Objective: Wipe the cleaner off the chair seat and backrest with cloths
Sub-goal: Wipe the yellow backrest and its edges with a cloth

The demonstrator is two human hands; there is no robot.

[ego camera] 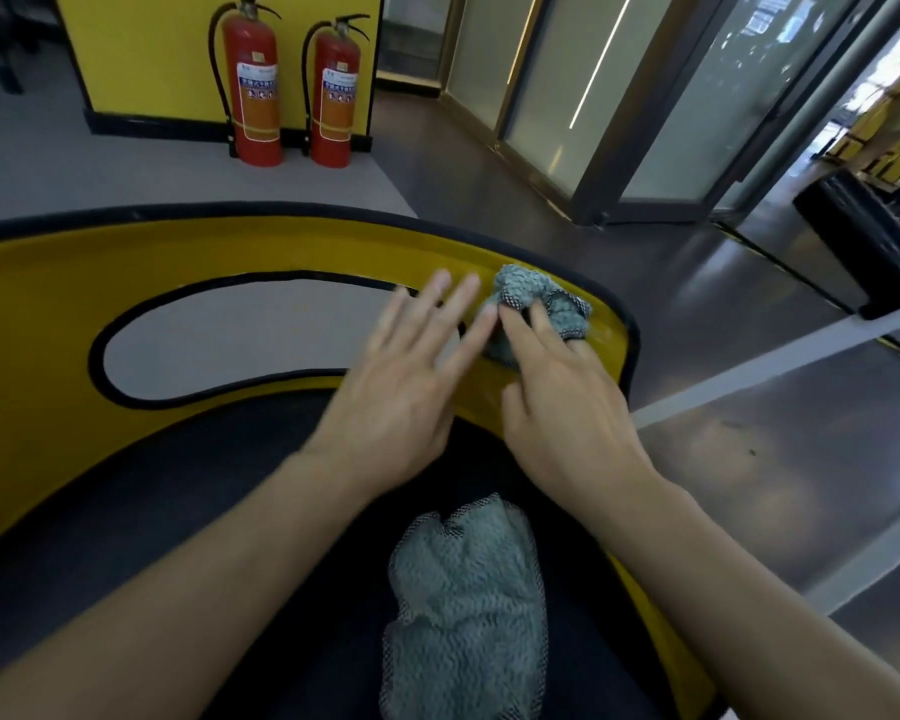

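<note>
A yellow backrest (48, 304) with black edging and an oval cut-out curves round a dark seat (178, 511). My right hand (557, 407) holds a bunched grey cloth (531, 298) against the backrest's right end, fingers curled on it. My left hand (411, 376) is blurred, with straight spread fingers over the backrest just left of that cloth, holding nothing. A second grey cloth (463, 610) lies crumpled on the seat between my forearms.
Two red fire extinguishers (253, 90) stand on the floor beyond the chair against a yellow panel (152, 49). Glass doors (619, 96) are at the right. A black bin (863, 241) stands at the far right on the glossy floor.
</note>
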